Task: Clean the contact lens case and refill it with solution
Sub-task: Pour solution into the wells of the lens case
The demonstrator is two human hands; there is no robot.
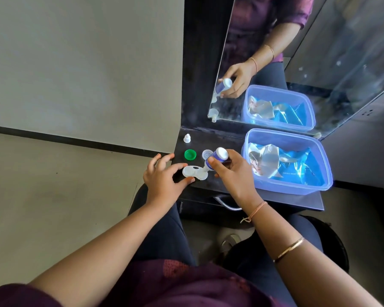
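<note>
Left grip (162,176): case (194,171) pinched, at front edge of surface (222,138).
Right grip (233,173): closed round tilted bottle (217,156).
Risk: well likely overfilled by hard squeeze.

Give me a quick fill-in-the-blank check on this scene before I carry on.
The right hand tips the solution bottle with its nozzle pointing ____.
The left hand steadies the lens case on the ____ tabletop.
The screw cap nearest the left hand's fingertips is ____.
The plastic box stands on the case's ____ side.
Missing: down; black; green; right.
</note>
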